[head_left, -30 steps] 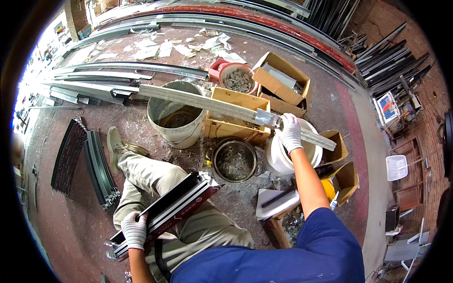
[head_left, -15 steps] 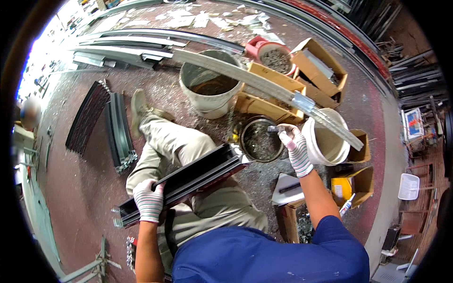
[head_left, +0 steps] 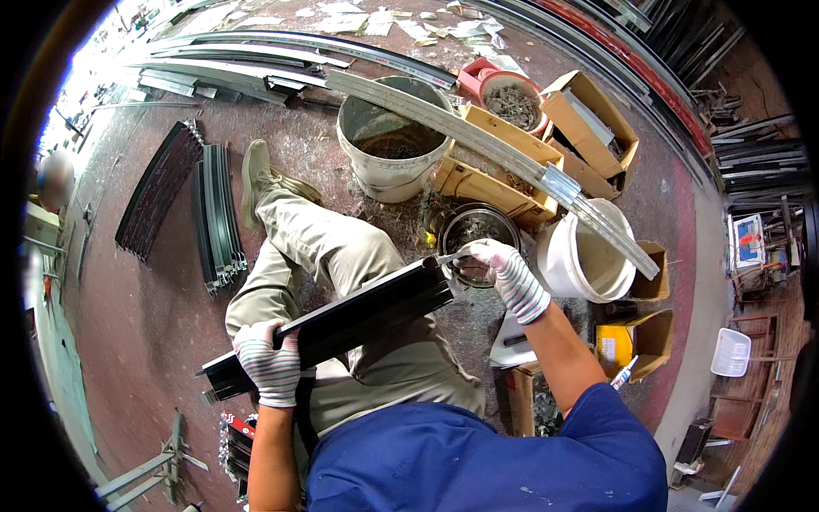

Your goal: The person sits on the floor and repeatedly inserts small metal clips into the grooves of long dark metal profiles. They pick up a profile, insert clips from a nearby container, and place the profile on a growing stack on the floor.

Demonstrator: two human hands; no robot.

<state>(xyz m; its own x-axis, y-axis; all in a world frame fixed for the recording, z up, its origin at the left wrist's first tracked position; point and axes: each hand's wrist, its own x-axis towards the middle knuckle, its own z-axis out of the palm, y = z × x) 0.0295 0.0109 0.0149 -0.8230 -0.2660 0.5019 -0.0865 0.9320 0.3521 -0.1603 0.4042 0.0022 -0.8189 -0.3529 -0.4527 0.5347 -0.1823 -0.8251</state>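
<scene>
Head view: long black ribbed metal profile (head_left: 341, 324) lies across the seated person's lap, long axis running from lower left up to upper right. Left gloved hand (head_left: 269, 371) wraps fully closed around its lower-left end. Right gloved hand (head_left: 503, 273) sits at the upper-right end, fingers (head_left: 478, 256) pinched on a small silvery metal piece (head_left: 452, 258) touching the profile's end face; this hand is the nearer to that end.

Containers: round metal tin (head_left: 478, 230) just beyond the right hand holds small grey hardware. Grey bucket (head_left: 392, 141) holds dark residue. White bucket (head_left: 584, 256) contents unclear. Pink tub (head_left: 508, 94) holds screws. Long pale curved metal strip (head_left: 495, 158) rests across the buckets.
</scene>
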